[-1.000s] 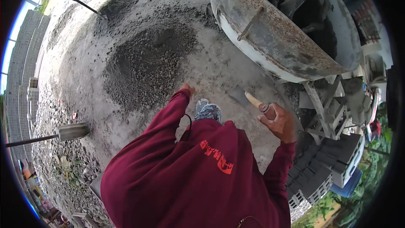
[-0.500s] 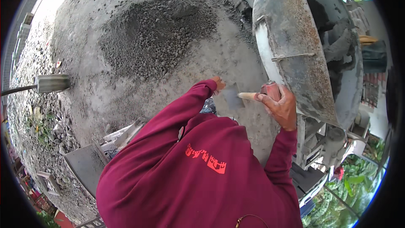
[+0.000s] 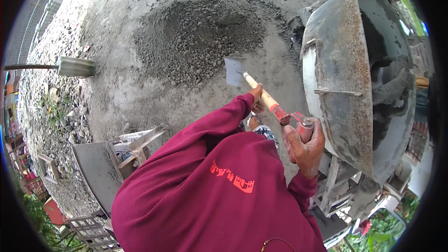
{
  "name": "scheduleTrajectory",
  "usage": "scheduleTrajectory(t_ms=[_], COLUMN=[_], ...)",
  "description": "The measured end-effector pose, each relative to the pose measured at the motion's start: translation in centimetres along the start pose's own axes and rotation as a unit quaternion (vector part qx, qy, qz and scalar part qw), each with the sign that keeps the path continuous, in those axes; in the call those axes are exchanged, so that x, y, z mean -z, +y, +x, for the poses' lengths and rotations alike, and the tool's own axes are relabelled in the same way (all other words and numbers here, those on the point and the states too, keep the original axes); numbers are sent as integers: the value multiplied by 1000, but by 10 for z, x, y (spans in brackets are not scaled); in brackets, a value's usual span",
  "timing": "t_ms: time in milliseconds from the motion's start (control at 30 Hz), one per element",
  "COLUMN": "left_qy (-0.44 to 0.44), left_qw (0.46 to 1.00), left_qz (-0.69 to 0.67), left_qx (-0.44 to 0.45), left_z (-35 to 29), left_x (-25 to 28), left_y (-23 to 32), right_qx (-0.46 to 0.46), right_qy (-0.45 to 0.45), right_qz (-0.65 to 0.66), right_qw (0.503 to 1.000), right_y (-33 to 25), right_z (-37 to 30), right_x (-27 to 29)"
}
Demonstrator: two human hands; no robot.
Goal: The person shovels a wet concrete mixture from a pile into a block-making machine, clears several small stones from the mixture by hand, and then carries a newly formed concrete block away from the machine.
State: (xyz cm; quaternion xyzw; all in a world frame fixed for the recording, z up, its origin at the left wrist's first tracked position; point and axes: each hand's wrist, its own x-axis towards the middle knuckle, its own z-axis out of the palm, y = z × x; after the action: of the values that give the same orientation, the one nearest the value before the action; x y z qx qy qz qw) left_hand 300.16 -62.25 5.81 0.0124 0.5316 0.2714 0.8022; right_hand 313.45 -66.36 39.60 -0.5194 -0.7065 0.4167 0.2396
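Note:
A shovel (image 3: 266, 95) with a pale wooden shaft, a red grip end and a grey metal blade (image 3: 234, 71) slants across in front of me. My right hand (image 3: 306, 147) is closed round its red handle at the near end. Lower on the shaft, my left hand (image 3: 256, 99) is wrapped about the wood; its fingers are partly hidden by the sleeve. The blade is at the near edge of a heap of grey gravelly mix (image 3: 198, 42), and no load shows on it.
A large rusty mixer drum (image 3: 337, 79) with wet grey mix inside stands close at my right. A metal box-like tool head (image 3: 77, 66) on a dark handle lies at the left, near loose stones (image 3: 60, 126). A grey metal tray (image 3: 97, 168) and wooden frames are at the lower left.
The shovel blade has swung forward and left to the heap's edge, and more shaft shows. My right hand has come down nearer my body. The view has shifted, moving the drum rightward.

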Motion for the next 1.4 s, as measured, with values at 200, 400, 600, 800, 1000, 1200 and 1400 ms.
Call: scheduleTrajectory(t_ms=[200, 400, 600, 800, 1000, 1200, 1400], left_qy=[119, 216, 249, 319, 240, 342, 289], left_qw=[990, 868, 800, 680, 623, 632, 655], left_qz=[-42, -426, -525, -617, -683, -661, -665], left_qx=[-70, -131, -151, -232, -297, -217, -213], left_z=[-13, 29, 37, -6, -10, 22, 69], left_x=[-18, -3, 60, 132, 264, 274, 142], left_y=[24, 20, 2, -24, -66, -83, -104], right_qx=[-6, 157, 466, 456, -350, -359, -380], right_qy=[-133, -310, -564, -463, -328, -264, -183], right_qz=[38, 32, -119, -88, 381, 241, 199], right_qw=[990, 937, 671, 755, 790, 862, 885], right_y=[57, 19, -22, 29, 74, 107, 105], right_z=[45, 75, 125, 154, 115, 103, 94], right_x=[-23, 5, 16, -35, -164, -213, -98])
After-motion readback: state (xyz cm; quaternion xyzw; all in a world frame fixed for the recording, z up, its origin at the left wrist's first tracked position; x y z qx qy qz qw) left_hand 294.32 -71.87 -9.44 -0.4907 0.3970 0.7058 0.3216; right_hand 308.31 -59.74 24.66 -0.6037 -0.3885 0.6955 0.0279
